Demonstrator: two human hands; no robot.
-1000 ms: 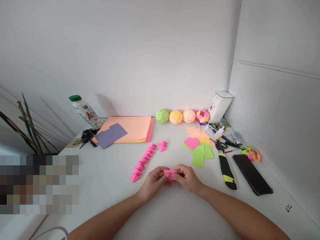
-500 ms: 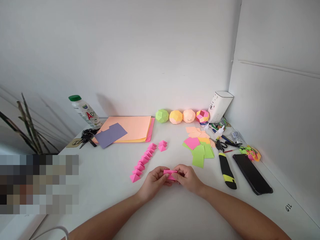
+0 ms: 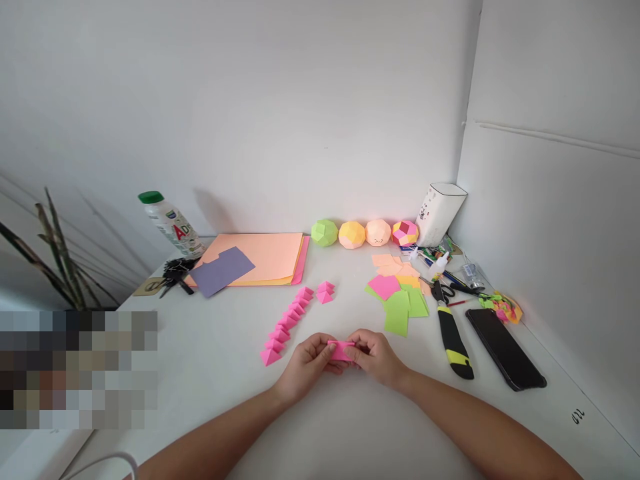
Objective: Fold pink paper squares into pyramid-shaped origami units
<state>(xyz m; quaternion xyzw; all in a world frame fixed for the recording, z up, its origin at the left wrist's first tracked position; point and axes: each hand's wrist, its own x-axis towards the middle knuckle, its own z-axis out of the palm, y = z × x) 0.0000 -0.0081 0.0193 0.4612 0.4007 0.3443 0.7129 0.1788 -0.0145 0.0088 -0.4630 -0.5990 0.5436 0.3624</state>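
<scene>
Between both hands I hold a small folded piece of pink paper (image 3: 341, 351). My left hand (image 3: 314, 360) pinches its left end, thumb in front and fingers behind. My right hand (image 3: 373, 355) grips the right end the same way. Just beyond my left hand, a slanting row of folded pink paper units (image 3: 283, 329) lies on the table. A short separate group of pink units (image 3: 325, 292) sits past the row's far end. Loose green paper squares (image 3: 397, 312) and a pink square (image 3: 384, 287) are spread beyond my right hand.
Several faceted paper balls (image 3: 352, 235) line the wall. Large coloured sheets (image 3: 265, 257) and a purple piece (image 3: 223, 270) lie at back left, near keys (image 3: 176, 272) and a bottle (image 3: 173, 223). To the right are a utility knife (image 3: 454, 341), a phone (image 3: 505, 348) and a glue bottle (image 3: 439, 265).
My left thumb has shifted slightly up and left along the pink paper, so more of its face shows. Both hands otherwise stay in place.
</scene>
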